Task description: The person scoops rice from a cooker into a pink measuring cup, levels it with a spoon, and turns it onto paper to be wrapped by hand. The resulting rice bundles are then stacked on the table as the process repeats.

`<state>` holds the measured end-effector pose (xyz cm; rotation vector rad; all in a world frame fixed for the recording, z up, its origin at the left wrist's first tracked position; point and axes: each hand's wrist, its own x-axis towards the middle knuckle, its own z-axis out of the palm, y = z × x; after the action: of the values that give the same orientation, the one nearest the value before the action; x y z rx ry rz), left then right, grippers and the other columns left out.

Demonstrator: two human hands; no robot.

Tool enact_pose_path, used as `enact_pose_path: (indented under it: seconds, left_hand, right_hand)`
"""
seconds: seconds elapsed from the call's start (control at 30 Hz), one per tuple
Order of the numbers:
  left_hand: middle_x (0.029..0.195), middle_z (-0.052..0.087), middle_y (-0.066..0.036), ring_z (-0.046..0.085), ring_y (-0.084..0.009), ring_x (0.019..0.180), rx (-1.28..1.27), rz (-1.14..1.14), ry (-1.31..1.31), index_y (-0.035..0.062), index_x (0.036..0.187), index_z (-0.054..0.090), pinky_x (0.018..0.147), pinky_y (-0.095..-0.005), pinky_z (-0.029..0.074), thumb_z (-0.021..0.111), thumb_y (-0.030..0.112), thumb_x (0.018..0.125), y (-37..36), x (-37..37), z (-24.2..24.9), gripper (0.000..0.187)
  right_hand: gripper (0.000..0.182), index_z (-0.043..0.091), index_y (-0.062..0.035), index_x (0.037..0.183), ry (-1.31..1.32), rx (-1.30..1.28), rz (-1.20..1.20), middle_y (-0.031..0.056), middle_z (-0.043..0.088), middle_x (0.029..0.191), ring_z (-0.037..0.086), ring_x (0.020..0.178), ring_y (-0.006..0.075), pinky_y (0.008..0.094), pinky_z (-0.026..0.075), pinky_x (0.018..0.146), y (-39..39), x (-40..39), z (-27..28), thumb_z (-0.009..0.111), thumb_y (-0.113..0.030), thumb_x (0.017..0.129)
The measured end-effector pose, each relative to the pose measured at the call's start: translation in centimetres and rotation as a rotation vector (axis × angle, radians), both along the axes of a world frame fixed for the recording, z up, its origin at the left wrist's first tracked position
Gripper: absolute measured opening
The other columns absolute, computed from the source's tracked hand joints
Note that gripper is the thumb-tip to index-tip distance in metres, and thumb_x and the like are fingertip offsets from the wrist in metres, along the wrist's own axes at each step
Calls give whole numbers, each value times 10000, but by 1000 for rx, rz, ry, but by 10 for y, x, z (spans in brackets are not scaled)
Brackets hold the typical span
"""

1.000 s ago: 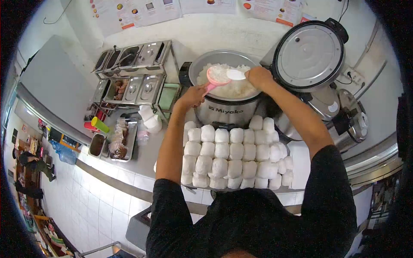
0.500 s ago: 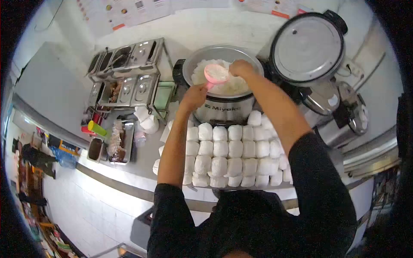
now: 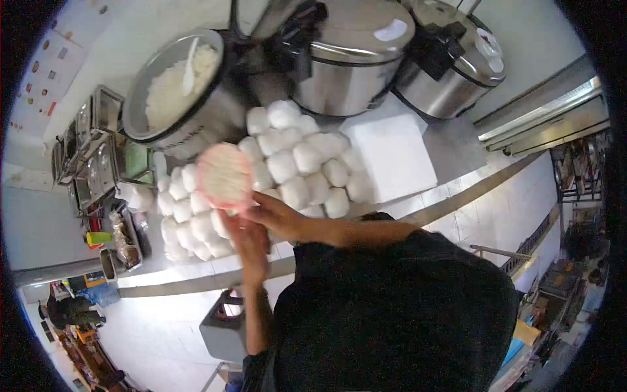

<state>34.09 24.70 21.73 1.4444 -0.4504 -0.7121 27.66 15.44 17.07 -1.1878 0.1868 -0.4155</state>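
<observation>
A pink scoop [image 3: 201, 186] heaped with white rice [image 3: 226, 173] is held up above rows of white wrapped bundles [image 3: 284, 166]. Both hands meet at its handle, somewhat blurred. My left hand [image 3: 248, 245] comes from below, fingers closed at the handle. Reaching in from the right, my right hand [image 3: 277, 215] also has its fingers round the handle, which they mostly hide. Behind, the open rice cooker [image 3: 140, 101] contains rice, and a white rice paddle [image 3: 189, 72] rests in it.
To the right of the bundles lies a stack of white paper [image 3: 392, 157]. Two closed steel cookers [image 3: 353, 81] stand at the back. At the left are a rack of metal food pans [image 3: 98, 157], a tray [image 3: 134, 245] and a green cup [image 3: 98, 238]. A grey stool [image 3: 222, 330] is below the counter.
The view has turned right. The scoop of rice has moved from over the cooker to above the bundles. My right hand has left the paddle in the rice and joined my left at the scoop handle.
</observation>
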Motion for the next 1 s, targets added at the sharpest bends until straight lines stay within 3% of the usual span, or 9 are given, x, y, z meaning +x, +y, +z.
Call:
enact_pose_path:
  seconds: [0.03, 0.07, 0.13, 0.27, 0.37, 0.47, 0.6, 0.7, 1.0]
  left_hand:
    - [958, 585, -102, 519, -116, 664, 197, 6, -90, 96, 1535, -62, 591, -226, 428, 450, 315, 1028, -7, -52, 12, 753]
    - [942, 606, -123, 548, -139, 690, 66, -15, -69, 75, 1533, 6, 617, -259, 452, 462, 318, 1024, -12, -94, -21, 725]
    - [964, 642, -171, 610, -216, 752, 53, -242, -158, 47, 1493, 207, 687, -331, 490, 496, 314, 1008, -13, -143, -101, 624]
    - [1006, 667, -202, 647, -341, 890, 664, -734, -409, 48, 1298, 546, 804, -416, 506, 588, 296, 943, -71, -210, -73, 435]
    - [1054, 667, -168, 620, -368, 982, 267, -715, -1023, 87, 1275, 579, 855, -448, 499, 642, 310, 882, -105, -235, -135, 457]
    - [1153, 639, -126, 608, -315, 1038, 315, -653, -1189, 129, 1267, 597, 893, -428, 500, 675, 319, 829, -166, -258, -145, 483]
    - [1210, 625, -110, 593, -305, 1086, 226, -783, -1540, 142, 1229, 630, 880, -429, 521, 617, 354, 857, -214, -252, -210, 428]
    - [1214, 628, -115, 615, -301, 1051, 306, -908, -1475, 138, 1170, 659, 869, -433, 529, 583, 309, 878, -234, -248, -231, 347]
    - [934, 647, -99, 661, -266, 881, 213, -932, -1790, 56, 880, 626, 711, -359, 580, 587, 148, 812, -253, -247, -234, 121]
  right_hand:
    - [559, 394, 2, 1378, -25, 165, -50, 131, 593, 1231, 579, 1128, 199, 361, 469, 968, 7, -35, -11, 495, -401, 1003]
    - [512, 465, -12, 1309, -26, 356, -62, 124, 623, 1167, 607, 1073, 196, 353, 488, 939, -1, -66, -31, 482, -422, 1002]
    - [292, 535, -70, 1131, 261, 460, -116, 48, 620, 976, 611, 864, 124, 278, 540, 647, -38, -145, -15, 531, -321, 982]
    - [209, 517, -204, 1068, 87, 869, -338, -34, 490, 779, 442, 566, 97, 256, 368, 430, -123, -274, -120, 610, -333, 932]
    - [208, 497, -229, 1099, 279, 714, -539, -25, 498, 772, 424, 530, 89, 245, 362, 426, -165, -367, -102, 591, -335, 947]
    - [211, 490, -148, 1087, 254, 382, -674, -41, 465, 774, 427, 551, 85, 263, 390, 456, -185, -433, -103, 522, -326, 977]
    - [121, 466, -178, 1033, 308, 434, -764, -48, 423, 755, 398, 557, 66, 234, 360, 483, -193, -457, -68, 517, -279, 991]
    - [129, 464, -177, 1044, 156, 623, -779, -47, 423, 749, 391, 547, 64, 237, 376, 488, -189, -467, -92, 516, -282, 989]
    - [69, 448, -168, 1039, 240, 562, -782, -44, 416, 735, 400, 529, 77, 256, 378, 471, -166, -484, -105, 467, -204, 984]
